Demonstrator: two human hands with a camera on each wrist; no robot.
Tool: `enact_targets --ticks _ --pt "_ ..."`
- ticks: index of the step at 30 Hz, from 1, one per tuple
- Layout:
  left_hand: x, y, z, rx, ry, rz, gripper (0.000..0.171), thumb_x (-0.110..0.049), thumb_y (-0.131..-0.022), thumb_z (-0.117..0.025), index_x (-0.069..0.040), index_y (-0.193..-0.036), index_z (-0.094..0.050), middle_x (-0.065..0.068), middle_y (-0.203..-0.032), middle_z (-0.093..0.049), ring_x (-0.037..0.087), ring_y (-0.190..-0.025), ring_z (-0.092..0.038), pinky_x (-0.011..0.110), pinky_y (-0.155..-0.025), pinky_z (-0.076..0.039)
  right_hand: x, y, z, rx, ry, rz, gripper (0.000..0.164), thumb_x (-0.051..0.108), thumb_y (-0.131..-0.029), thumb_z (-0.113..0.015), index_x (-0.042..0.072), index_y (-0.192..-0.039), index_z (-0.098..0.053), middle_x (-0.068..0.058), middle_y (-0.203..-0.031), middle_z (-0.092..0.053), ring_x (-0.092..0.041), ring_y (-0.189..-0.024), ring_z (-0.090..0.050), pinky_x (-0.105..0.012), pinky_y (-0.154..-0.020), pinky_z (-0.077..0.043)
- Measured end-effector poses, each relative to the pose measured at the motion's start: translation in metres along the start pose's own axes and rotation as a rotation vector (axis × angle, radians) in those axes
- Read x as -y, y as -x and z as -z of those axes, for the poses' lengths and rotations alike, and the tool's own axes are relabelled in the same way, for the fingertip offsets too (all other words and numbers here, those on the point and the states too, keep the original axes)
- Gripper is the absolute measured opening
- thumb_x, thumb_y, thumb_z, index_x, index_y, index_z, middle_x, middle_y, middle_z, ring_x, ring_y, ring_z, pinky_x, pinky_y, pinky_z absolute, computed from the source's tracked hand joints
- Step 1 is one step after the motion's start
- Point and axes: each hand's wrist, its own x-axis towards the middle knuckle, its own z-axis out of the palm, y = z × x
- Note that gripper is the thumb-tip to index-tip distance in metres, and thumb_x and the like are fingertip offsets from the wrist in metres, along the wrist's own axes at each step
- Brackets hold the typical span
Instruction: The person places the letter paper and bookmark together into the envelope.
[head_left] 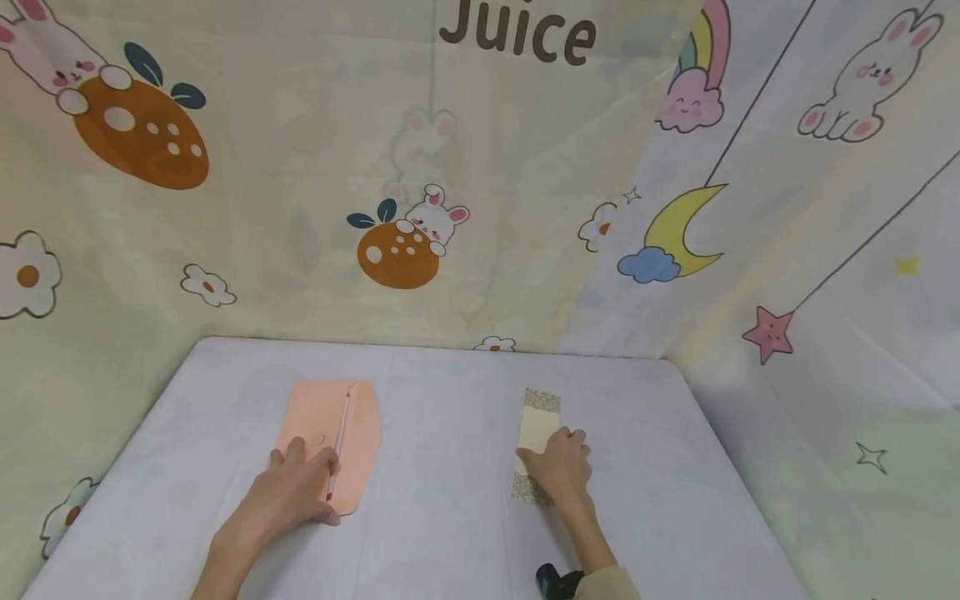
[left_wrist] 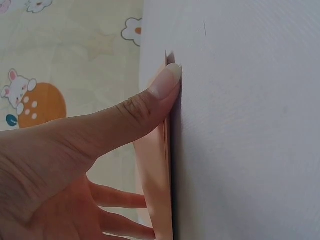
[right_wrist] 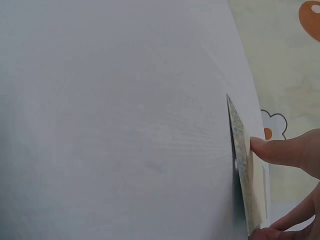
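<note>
A flat peach-coloured paper piece (head_left: 367,450) with cut corners lies at the table's left. Along it runs a thin white strip (head_left: 342,425) with reddish ends; whether it is loose or attached is unclear. My left hand (head_left: 288,487) rests over the piece, fingers spread on its surface and thumb (left_wrist: 165,82) against its near edge. Over to the right is a narrow cream card (head_left: 536,425) with a speckled glittery band at each end. My right hand (head_left: 561,467) spans it, thumb (right_wrist: 277,151) touching its left side. Other fingers reach its right side, partly hidden.
Both pieces lie on a table with a pale cloth (head_left: 442,467). A printed curtain (head_left: 300,208) hangs behind the table's far edge and along the sides. A black device (head_left: 555,581) sits at the right wrist, beside the beige sleeve (head_left: 607,583).
</note>
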Motion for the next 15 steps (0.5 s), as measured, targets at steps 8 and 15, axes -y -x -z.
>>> enact_targets --ticks 8,15 --pt "-0.001 0.0001 0.0018 0.0 0.006 0.008 0.063 -0.036 -0.053 -0.098 -0.023 -0.097 -0.056 0.01 -0.1 -0.043 0.031 -0.083 -0.041 0.035 -0.056 -0.037 -0.0002 -0.0022 0.0058 0.026 -0.047 -0.02 0.076 0.038 -0.08 -0.085 -0.021 -0.116 -0.053 -0.032 -0.105 -0.049 -0.034 -0.075 -0.057 -0.049 -0.06 -0.052" --pt "0.0006 -0.0002 0.0001 -0.004 0.007 0.006 0.062 -0.034 -0.053 -0.098 -0.023 -0.097 -0.056 0.009 -0.099 -0.043 0.031 -0.081 -0.04 0.035 -0.056 -0.037 -0.0068 -0.0027 0.0067 0.03 -0.15 -0.023 0.079 0.026 -0.083 -0.082 -0.02 -0.136 -0.045 -0.04 -0.124 -0.052 -0.05 -0.104 -0.061 -0.064 -0.084 -0.052"
